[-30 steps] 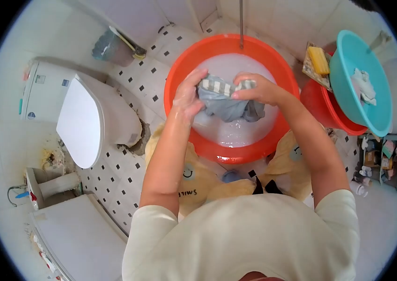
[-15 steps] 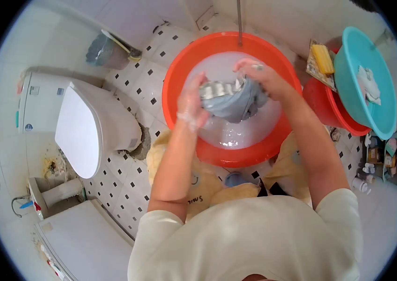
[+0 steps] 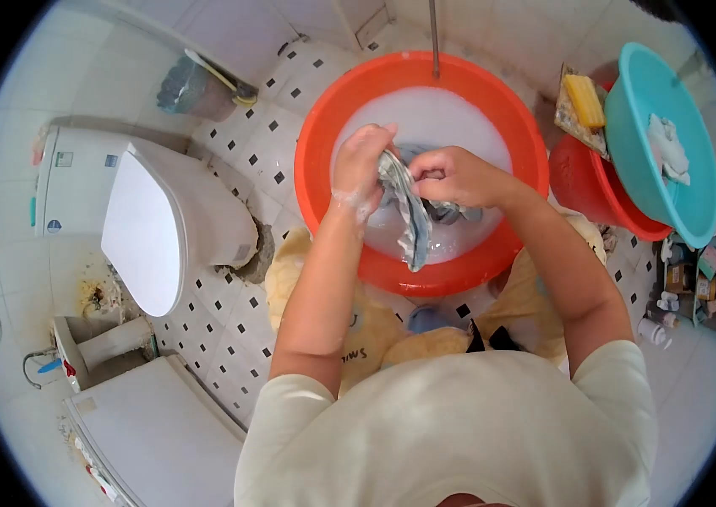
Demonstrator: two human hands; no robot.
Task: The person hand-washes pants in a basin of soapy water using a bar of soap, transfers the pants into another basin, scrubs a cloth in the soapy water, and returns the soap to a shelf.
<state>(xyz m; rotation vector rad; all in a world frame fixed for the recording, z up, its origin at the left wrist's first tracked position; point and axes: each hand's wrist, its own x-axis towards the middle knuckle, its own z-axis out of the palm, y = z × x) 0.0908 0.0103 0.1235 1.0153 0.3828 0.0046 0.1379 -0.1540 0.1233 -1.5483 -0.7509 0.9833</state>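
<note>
Clearly, wet striped cloth [image 3: 409,215] bunched over orange basin [image 3: 324,110], above cloudy water [image 3: 426,110] — left hand [image 3: 361,165] gripping one part, fingers curled round it. Right hand [image 3: 451,176] just beside, fingers bent in, pinching another part. Suds on left wrist. Yellow soap bar [image 3: 584,101] on board [image 3: 573,122] — near turquoise basin [image 3: 633,152], white cloth [image 3: 667,150] inside.

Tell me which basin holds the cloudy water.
The large orange basin; the teal basin holds white cloth instead, and the red basin beside it shows none.
</note>
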